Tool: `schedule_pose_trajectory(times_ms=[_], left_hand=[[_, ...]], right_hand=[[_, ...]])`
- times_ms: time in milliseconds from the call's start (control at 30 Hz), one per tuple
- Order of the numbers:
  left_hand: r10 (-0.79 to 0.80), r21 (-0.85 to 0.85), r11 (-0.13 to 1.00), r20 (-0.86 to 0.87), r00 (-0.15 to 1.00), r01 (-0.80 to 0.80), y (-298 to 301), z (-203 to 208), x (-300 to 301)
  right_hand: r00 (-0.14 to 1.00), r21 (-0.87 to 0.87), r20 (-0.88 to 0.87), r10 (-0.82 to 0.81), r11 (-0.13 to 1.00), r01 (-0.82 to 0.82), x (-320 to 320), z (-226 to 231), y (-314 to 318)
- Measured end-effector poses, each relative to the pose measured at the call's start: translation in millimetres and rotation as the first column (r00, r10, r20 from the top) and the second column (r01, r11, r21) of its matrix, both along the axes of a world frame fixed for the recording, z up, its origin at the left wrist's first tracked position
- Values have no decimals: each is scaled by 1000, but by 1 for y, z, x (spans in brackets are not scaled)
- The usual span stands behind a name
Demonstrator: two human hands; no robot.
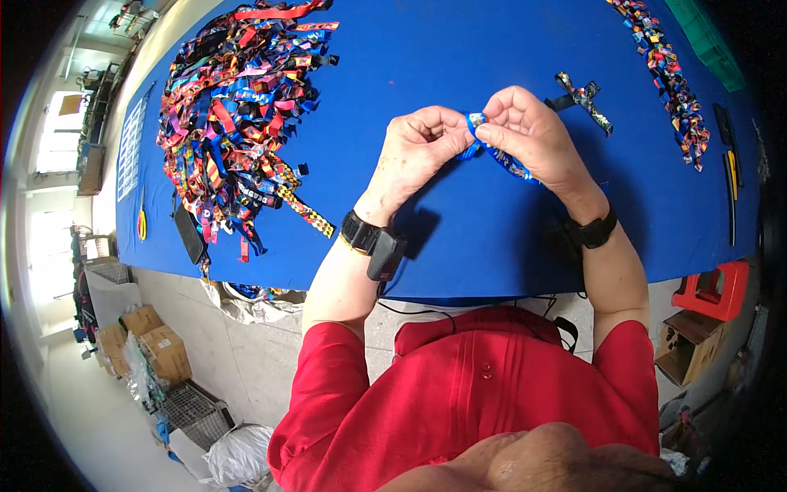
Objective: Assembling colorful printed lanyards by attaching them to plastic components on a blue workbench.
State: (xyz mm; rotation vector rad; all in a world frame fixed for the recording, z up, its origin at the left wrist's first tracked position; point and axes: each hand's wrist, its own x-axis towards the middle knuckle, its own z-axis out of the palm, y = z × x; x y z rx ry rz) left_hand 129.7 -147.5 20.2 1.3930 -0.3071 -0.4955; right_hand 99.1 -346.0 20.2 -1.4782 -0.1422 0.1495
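Observation:
Over the blue-covered table, I hold a blue patterned fabric strap [510, 163] between both hands. My left hand [416, 149] pinches one part of it between thumb and fingers. My right hand [531, 137] grips it close by, thumb pressed to the forefinger, and a loop of the strap hangs below. Just beyond my right hand lies a dark patterned strap [584, 99], folded into a cross-like shape. On the left side of the table a large heap of multicoloured printed straps [234, 111] spreads out, some ends trailing toward me.
A long row of small bundled straps [666, 74] runs along the right side, beside a green crate [711, 41]. Yellow-handled scissors [142, 225] lie at the left edge. Black and yellow slim tools [730, 193] rest far right. A red stool [715, 290] and cardboard box [689, 344] stand below.

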Motion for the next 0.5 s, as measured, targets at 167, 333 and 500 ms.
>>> schedule_pose_trajectory(times_ms=[167, 333, 500], left_hand=[[-18, 55, 998, 82, 996, 13, 1, 2, -1], [-68, -24, 997, 35, 997, 69, 1, 0, 0], [-150, -96, 984, -31, 988, 147, -2, -2, 1]], right_hand=[[1000, -28, -10, -11, 1000, 11, 2, 0, 1], [997, -14, 71, -30, 999, 31, 1, -3, -1], [998, 58, 3, -63, 996, 62, 3, -1, -5]])
